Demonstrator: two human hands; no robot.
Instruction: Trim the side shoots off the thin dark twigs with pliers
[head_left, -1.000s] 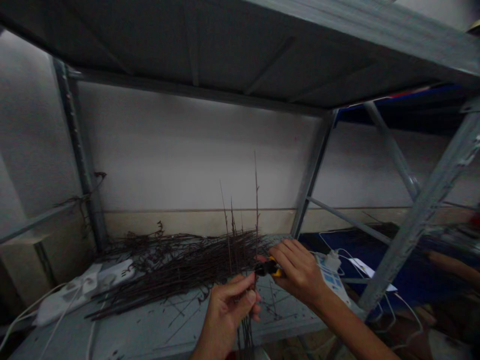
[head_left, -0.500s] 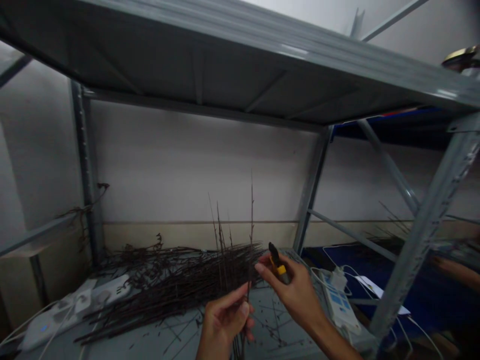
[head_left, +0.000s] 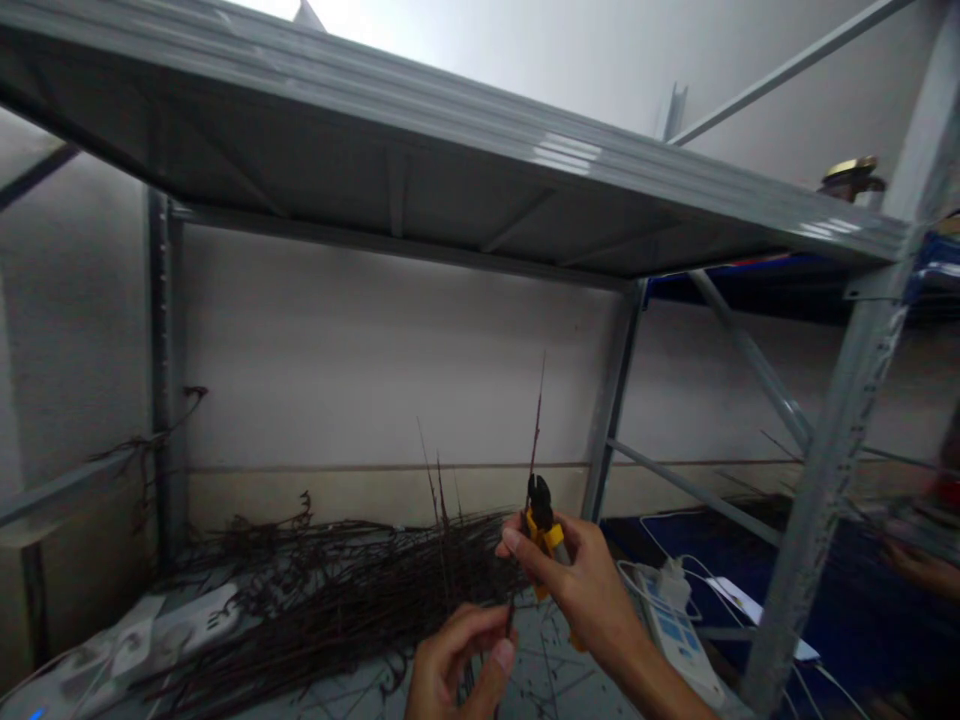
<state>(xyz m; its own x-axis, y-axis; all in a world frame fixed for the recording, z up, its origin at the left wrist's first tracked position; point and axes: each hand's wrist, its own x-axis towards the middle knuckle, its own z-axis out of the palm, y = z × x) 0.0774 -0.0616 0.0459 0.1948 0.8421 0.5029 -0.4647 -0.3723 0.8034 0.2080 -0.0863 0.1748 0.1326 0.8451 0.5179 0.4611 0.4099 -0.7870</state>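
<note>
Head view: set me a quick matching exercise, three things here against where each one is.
Things:
1. Yellow-handled cutters
2. Pile of thin dark twigs
3. White power strip with blue panel

Places:
A. On the steel shelf, right of the hands
B. Gripped in the right hand
C. Heaped on the shelf, left of the hands

Pairs: 1-B, 2-C, 3-A

The only view comes from a camera worn on the person's head, close behind the left hand (head_left: 459, 665) and right hand (head_left: 589, 595). It faces forward and down, tilted slightly, looking in under a steel shelf (head_left: 375, 150) toward the wall (head_left: 375, 380), with both hands low in frame.
</note>
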